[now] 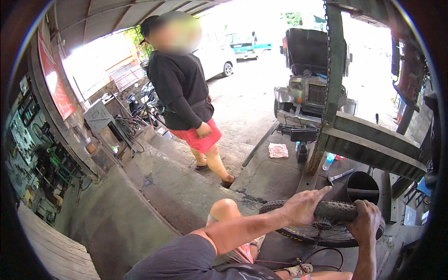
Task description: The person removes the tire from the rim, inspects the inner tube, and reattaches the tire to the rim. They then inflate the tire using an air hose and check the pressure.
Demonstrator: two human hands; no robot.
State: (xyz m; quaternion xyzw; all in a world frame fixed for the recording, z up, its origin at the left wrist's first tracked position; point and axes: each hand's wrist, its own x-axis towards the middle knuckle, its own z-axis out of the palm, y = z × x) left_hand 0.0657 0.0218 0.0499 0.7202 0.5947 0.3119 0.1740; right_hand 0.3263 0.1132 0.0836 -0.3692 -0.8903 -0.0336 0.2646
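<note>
A bicycle wheel (318,228) lay on its side low in front of the seated person, a little right of centre, with a knobbly black tyre (336,211) around it. The right hand (366,218) gripped the tyre at its right, fingers curled over the tread. The left hand (301,208) lay at the tyre's other side with its index finger stretched out; whether its lower fingers were closed on the rubber could not be told. As for progress, the wheel was apart from any bicycle and the tyre was about it, but the view did not show whether its edges sat fully inside the rim. With both hands at the tyre, the work there looked unfinished. A reddish hose (326,248) lay near the person's feet, held by neither hand, and no link to the wheel could be made out. Beyond the wheel, a hammer (343,175) lay beside a black bucket (364,193), while another person (179,88) stood near the steps.
</note>
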